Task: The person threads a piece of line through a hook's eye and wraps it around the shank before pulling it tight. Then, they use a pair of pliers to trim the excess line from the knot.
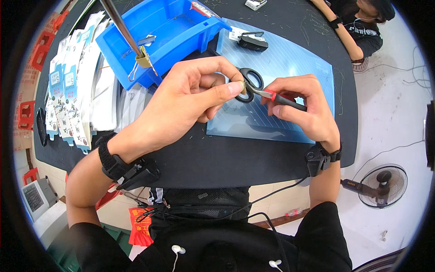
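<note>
Between thumb and forefinger, my left hand (195, 90) pinches a small brownish-gold piece (244, 88), too small to name. My right hand (301, 106) is closed around pliers (287, 100) with black and red grips. The jaws point left and come up close to that piece; whether they touch it I cannot tell. Just behind the fingertips are the black loops of a pair of scissors (252, 77), whose blades are hidden. Under both hands lies a translucent blue sheet (272, 122) with pale lines.
A blue plastic bin (156, 41) holds a small metal piece. In front of it a metal rod (120, 25) carries a gold binder clip (144, 59). Printed cards (68, 90) pile up at left. A black stapler-like object (252, 41) lies beyond the scissors. A co-worker (358, 31) sits far right.
</note>
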{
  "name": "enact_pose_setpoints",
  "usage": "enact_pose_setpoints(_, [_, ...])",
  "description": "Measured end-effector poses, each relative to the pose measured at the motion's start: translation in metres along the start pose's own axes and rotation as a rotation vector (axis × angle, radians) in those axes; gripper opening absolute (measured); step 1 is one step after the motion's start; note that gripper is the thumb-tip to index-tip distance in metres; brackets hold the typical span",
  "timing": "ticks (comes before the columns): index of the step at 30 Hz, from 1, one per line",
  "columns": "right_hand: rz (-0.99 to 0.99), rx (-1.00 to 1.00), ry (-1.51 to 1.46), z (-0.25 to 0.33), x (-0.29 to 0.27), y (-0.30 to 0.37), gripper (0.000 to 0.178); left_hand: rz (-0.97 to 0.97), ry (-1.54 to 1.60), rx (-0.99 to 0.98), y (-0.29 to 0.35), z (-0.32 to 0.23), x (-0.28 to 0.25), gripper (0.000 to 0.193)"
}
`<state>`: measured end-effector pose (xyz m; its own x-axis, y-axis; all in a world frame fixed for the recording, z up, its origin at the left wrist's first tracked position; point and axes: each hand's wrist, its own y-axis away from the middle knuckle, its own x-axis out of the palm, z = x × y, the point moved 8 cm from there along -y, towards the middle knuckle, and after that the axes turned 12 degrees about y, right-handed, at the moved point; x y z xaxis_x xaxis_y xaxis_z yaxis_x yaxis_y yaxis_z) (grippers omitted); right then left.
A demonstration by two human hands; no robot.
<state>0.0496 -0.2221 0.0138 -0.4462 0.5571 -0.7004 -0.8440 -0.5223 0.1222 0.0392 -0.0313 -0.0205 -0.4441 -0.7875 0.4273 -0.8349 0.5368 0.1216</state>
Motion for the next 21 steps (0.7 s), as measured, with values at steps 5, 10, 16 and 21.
enact_pose_setpoints(5, [-0.037,-0.009,-0.001,0.0009,0.0014,0.0001,0.025,0.006,0.001,-0.003,-0.0001,-0.0021,0.0004,0.019])
enact_pose_setpoints(10, [-0.049,-0.008,0.037,0.0061,-0.0002,-0.0004,0.024,-0.008,-0.101,0.065,-0.0016,-0.0065,0.0013,0.015])
enact_pose_setpoints(16, [-0.018,0.020,0.072,0.0092,-0.0009,-0.0018,0.025,-0.018,-0.152,0.091,-0.0003,-0.0072,0.0014,0.013])
enact_pose_setpoints(21, [-0.021,0.036,0.085,0.0080,-0.0014,-0.0016,0.025,-0.025,-0.152,0.096,-0.0001,-0.0094,0.0018,0.013])
